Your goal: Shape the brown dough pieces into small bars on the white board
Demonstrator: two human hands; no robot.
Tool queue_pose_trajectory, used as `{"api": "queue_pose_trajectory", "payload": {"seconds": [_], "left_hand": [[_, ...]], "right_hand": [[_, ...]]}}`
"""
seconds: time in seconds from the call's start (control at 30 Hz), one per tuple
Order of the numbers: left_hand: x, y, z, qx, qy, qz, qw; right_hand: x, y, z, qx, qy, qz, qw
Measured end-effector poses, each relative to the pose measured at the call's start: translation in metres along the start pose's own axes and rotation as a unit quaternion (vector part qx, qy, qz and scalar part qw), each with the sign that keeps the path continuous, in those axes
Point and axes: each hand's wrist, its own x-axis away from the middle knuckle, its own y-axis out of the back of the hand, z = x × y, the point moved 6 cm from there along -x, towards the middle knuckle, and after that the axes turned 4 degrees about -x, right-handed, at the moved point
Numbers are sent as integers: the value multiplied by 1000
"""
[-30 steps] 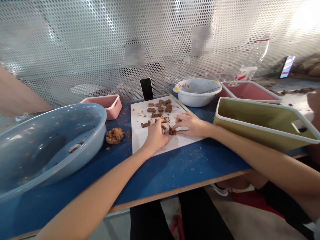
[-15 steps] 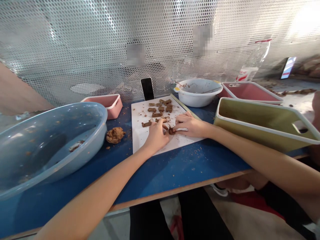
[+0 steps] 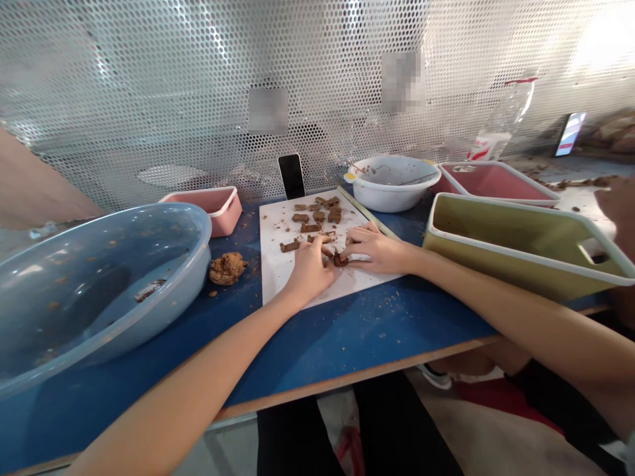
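Note:
On a white board (image 3: 278, 281) lies a small dark brown clay piece (image 3: 340, 259), low between my two hands. My right hand (image 3: 372, 250) has its thumb and fingers closed on the right side of this piece. My left hand (image 3: 311, 270) is curled just left of it, fingers bent and apart, with nothing visible held in them. Several shaped brown clay pieces (image 3: 311, 228) lie on the board beyond my hands, among crumbs. A rough clay lump (image 3: 227, 268) sits on the blue table (image 3: 347, 337) left of the board.
A large blue basin (image 3: 193, 264) stands at the left, with a pink box (image 3: 225, 215) behind it. A phone (image 3: 291, 176) leans behind the board. A white bowl (image 3: 391, 197), green box (image 3: 496, 258), pink tray (image 3: 501, 182) and bottle (image 3: 503, 122) stand right. Another person's hand (image 3: 618, 205) shows far right.
My hands have hardly moved around the clay piece. At the far right, the other person's hand has come further into view, moving left.

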Motion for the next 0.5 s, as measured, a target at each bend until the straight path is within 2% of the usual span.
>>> {"api": "queue_pose_trajectory", "payload": {"seconds": [0.17,0.5], "left_hand": [[-1,0,1,1,-1,-6,1000],[0,1,-2,4,3,0,1000]], "right_hand": [[-1,-2,-4,-3,-11,2,1000],[0,-4,-6,16,25,-8,1000]]}}
